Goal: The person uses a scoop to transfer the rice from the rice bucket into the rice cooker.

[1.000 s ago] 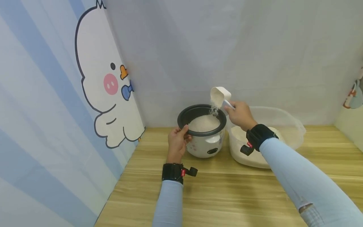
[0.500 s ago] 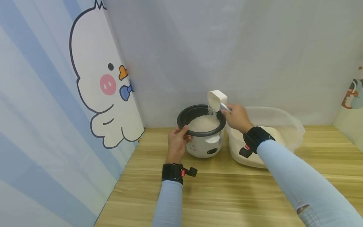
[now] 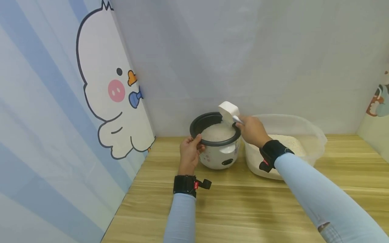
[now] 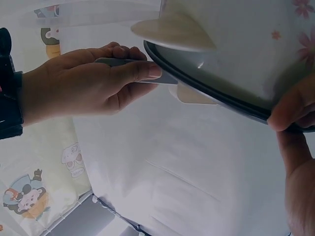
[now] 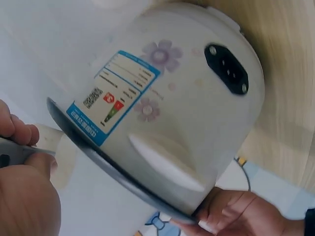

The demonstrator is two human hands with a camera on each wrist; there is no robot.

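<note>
The rice cooker (image 3: 218, 143) is standing on the wooden counter (image 3: 243, 202), its dark-rimmed pot holding white rice (image 3: 216, 131). The left hand (image 3: 189, 152) is gripping the cooker's rim on its left side, thumb curled over the edge. The right hand (image 3: 253, 130) is pinching the handle of a white scoop (image 3: 228, 112), tipping it mouth-down over the cooker's right rim. Just right of the cooker, a clear tub (image 3: 304, 131) of rice is sitting.

glossy plastic cooker (image 3: 219, 156), wood-grain table (image 3: 243, 206)
</note>
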